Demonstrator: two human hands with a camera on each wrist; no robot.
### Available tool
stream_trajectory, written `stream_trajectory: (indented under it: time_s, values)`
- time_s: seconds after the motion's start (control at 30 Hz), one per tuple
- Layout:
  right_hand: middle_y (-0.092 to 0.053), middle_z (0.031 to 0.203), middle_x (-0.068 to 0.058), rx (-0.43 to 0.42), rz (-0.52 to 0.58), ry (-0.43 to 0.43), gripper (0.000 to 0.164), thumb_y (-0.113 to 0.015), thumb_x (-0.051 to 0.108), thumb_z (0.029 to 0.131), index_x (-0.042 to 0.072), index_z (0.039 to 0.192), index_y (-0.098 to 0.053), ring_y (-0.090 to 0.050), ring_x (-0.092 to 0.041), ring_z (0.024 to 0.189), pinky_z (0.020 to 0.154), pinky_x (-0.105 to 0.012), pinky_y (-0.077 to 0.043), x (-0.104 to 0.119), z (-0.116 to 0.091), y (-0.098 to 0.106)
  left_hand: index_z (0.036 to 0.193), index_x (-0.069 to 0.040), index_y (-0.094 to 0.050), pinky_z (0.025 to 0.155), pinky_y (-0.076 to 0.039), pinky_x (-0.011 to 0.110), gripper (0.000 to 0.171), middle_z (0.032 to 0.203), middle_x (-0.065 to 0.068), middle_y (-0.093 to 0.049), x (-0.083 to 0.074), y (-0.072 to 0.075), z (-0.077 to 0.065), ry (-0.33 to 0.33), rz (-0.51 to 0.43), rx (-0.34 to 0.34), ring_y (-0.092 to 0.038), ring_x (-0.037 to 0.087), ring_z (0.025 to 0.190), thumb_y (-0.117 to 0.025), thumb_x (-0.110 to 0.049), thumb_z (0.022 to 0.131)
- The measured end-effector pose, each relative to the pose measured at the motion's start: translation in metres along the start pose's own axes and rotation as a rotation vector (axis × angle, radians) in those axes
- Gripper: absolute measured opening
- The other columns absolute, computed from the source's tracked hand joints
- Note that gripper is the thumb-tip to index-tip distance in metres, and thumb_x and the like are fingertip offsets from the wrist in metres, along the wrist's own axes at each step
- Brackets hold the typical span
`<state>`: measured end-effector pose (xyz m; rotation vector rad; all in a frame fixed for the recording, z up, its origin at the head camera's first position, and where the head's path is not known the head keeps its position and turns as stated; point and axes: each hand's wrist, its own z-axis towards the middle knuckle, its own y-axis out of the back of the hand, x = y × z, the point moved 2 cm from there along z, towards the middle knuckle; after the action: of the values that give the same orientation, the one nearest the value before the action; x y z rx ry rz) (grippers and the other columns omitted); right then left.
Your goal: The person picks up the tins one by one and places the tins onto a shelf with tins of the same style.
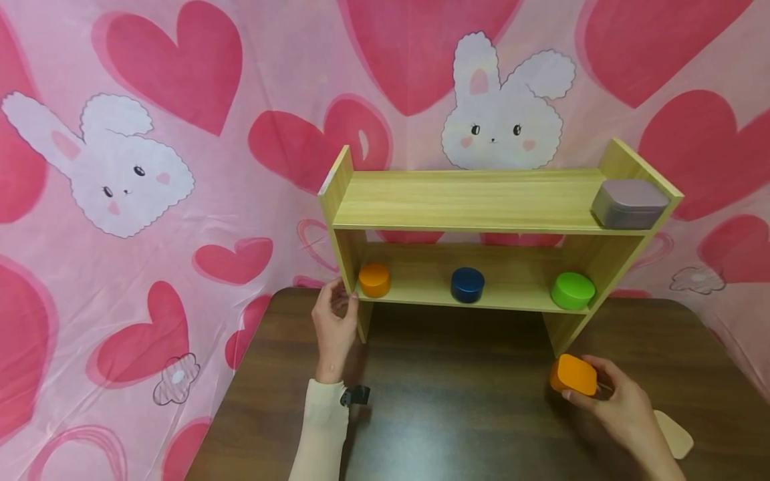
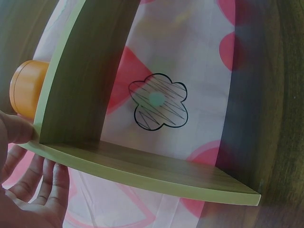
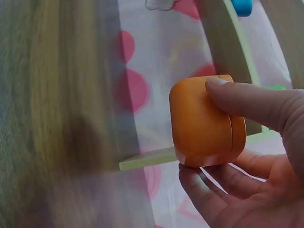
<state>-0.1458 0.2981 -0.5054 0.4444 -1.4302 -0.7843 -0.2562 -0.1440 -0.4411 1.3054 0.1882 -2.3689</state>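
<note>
A two-tier wooden shelf stands on the table. My left hand holds its left side panel, thumb at the front edge and fingers on the outer face, as the left wrist view shows. Just inside that panel sits a round orange tin. Over the table, in front of the shelf's right leg, my right hand grips a squarish orange tin with rounded corners, thumb on one side and fingers on the other. A round blue tin and a round green tin share the lower tier.
On the top tier's right end rests a grey rectangular tin. A flat beige piece with rounded corners lies on the brown table, partly behind my right forearm. Pink heart-and-rabbit cloth hangs behind the shelf.
</note>
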Motion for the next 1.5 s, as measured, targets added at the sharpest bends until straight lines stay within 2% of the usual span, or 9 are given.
stream_trajectory:
  time_s: [0.33,0.5,0.77,0.8,0.87,0.93,1.0,1.1,1.5]
  values:
    - [-0.065,0.125,-0.040,-0.043,0.021,0.072,0.073,-0.094,0.013,0.073,-0.007,0.134,-0.060,-0.039,0.031,0.091,0.070,0.003,-0.041,0.016,-0.005,0.006,0.117,0.014,-0.066,0.083,-0.054,0.009,0.028,0.107,0.034,-0.068,0.001,0.000,0.001,-0.003,-0.015,0.001,-0.068,0.046,0.096,-0.069,0.013,0.089]
    - [-0.065,0.124,-0.040,-0.047,0.042,0.086,0.072,-0.094,0.008,0.072,-0.007,0.134,-0.060,-0.042,0.029,0.090,0.071,0.003,-0.042,0.022,-0.008,0.008,0.117,0.014,-0.066,0.083,-0.053,0.008,0.028,0.109,0.034,-0.068,0.000,0.000,0.000,-0.005,-0.013,-0.001,-0.068,0.046,0.096,-0.069,0.013,0.089]
    - [-0.067,0.124,-0.038,-0.042,0.017,0.093,0.073,-0.095,0.011,0.072,-0.004,0.134,-0.061,-0.046,0.027,0.087,0.069,0.003,-0.041,0.028,-0.009,0.013,0.116,0.015,-0.066,0.082,-0.053,0.008,0.027,0.108,0.033,-0.068,0.001,0.000,0.000,-0.004,-0.018,-0.001,-0.067,0.045,0.095,-0.068,0.014,0.089]
    - [-0.071,0.123,-0.029,-0.046,0.022,0.096,0.073,-0.095,0.011,0.071,-0.003,0.134,-0.061,-0.047,0.026,0.087,0.070,0.003,-0.042,0.028,-0.009,0.014,0.116,0.014,-0.066,0.082,-0.053,0.008,0.027,0.108,0.033,-0.068,0.001,0.000,0.000,-0.004,-0.018,-0.001,-0.068,0.044,0.095,-0.068,0.014,0.089]
    - [-0.075,0.118,0.002,-0.052,0.035,0.102,0.072,-0.095,0.010,0.071,-0.002,0.134,-0.062,-0.049,0.025,0.087,0.070,0.003,-0.043,0.029,-0.009,0.015,0.117,0.014,-0.066,0.083,-0.053,0.008,0.027,0.108,0.033,-0.068,0.001,0.000,0.000,-0.006,-0.019,0.000,-0.068,0.044,0.095,-0.068,0.013,0.089]
    - [-0.064,0.111,0.031,-0.058,0.056,0.109,0.072,-0.095,0.009,0.070,-0.001,0.133,-0.062,-0.051,0.024,0.088,0.071,0.002,-0.045,0.030,-0.009,0.016,0.117,0.014,-0.066,0.083,-0.053,0.009,0.027,0.108,0.033,-0.068,0.001,0.000,0.000,-0.008,-0.020,0.002,-0.068,0.044,0.095,-0.068,0.013,0.090]
    - [-0.044,0.107,0.049,-0.055,0.069,0.107,0.072,-0.095,0.010,0.070,0.000,0.133,-0.062,-0.051,0.024,0.089,0.071,0.001,-0.046,0.030,-0.010,0.016,0.117,0.014,-0.066,0.083,-0.053,0.009,0.027,0.108,0.033,-0.068,0.001,0.000,0.000,-0.006,-0.020,0.002,-0.068,0.045,0.095,-0.068,0.013,0.090]
    - [-0.040,0.107,0.053,-0.052,0.077,0.114,0.072,-0.095,0.011,0.071,-0.001,0.133,-0.062,-0.051,0.025,0.090,0.071,0.001,-0.046,0.032,-0.010,0.017,0.117,0.014,-0.066,0.083,-0.053,0.008,0.028,0.108,0.033,-0.068,0.001,0.000,0.000,-0.004,-0.018,0.001,-0.068,0.045,0.095,-0.068,0.013,0.090]
    - [-0.042,0.111,0.052,-0.069,0.061,0.171,0.071,-0.097,0.013,0.069,0.004,0.131,-0.064,-0.054,0.023,0.091,0.072,0.002,-0.046,0.041,-0.013,0.020,0.116,0.013,-0.067,0.082,-0.054,0.010,0.027,0.107,0.032,-0.068,0.000,0.000,0.000,-0.007,-0.017,-0.004,-0.067,0.044,0.094,-0.068,0.013,0.089]
